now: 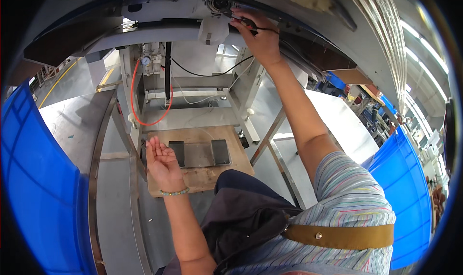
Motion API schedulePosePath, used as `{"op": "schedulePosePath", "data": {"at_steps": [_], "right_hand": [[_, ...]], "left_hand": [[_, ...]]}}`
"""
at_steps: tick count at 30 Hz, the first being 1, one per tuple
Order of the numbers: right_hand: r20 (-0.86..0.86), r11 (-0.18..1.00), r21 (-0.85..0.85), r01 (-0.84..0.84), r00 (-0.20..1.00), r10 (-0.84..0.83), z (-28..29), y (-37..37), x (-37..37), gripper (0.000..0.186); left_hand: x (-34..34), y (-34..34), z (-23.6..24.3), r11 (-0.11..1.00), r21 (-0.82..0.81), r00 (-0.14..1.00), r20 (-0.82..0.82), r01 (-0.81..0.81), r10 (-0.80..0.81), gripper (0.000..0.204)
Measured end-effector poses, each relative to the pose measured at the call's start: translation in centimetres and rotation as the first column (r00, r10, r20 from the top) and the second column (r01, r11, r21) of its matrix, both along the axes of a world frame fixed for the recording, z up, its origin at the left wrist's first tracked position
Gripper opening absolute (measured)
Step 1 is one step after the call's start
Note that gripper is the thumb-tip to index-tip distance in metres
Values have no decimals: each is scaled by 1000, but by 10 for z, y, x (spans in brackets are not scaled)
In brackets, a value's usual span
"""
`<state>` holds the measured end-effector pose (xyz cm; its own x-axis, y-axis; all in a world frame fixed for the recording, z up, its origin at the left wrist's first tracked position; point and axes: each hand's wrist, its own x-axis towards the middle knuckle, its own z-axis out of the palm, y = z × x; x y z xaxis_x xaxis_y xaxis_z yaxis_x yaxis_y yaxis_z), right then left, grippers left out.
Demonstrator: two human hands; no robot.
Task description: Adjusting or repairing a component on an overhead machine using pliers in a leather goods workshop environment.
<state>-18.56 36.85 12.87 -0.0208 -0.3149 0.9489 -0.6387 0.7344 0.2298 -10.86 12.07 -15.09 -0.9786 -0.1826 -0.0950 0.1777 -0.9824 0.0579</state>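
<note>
My right hand (260, 38) is raised to the underside of the machine at the top. Its fingers are closed around a small black-and-red handled tool (247, 23), whose exact kind I cannot make out. The tool's tip is beside a round metal part (220, 5) in the machine; whether they touch is unclear. A pale, boxy cover (213, 31) hangs just left of this hand. Lower down, my left hand (164, 163) is held palm up, fingers loosely bent and apart, with nothing in it. Beneath it is a metal foot pedal (197, 154) with two black pads.
The pedal rests on a wooden board (236, 152) between the metal stand's legs. An orange air hose (133, 101) loops below a pressure gauge (145, 61). Blue bins (41, 193) flank me on both sides. Metal side tables (79, 125) stand left and right.
</note>
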Motion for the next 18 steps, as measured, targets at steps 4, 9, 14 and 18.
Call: {"op": "schedulePosePath", "data": {"at_steps": [4,9,14,18], "right_hand": [[29,989,136,62,997,-66,13,7,-5,23],[-48,956,236,176,984,-169,29,18,-29,25],[-50,922,344,178,984,-171,35,15,-28,30],[105,937,297,182,970,-221,31,9,-23,31]], "left_hand": [[-1,4,-3,1000,12,1000,12,12,-12,17],[-4,7,-7,1000,11,1000,18,18,-18,15],[-7,5,-13,1000,18,1000,1,15,-15,14],[-8,6,-14,999,30,1000,-8,16,-16,13]]}}
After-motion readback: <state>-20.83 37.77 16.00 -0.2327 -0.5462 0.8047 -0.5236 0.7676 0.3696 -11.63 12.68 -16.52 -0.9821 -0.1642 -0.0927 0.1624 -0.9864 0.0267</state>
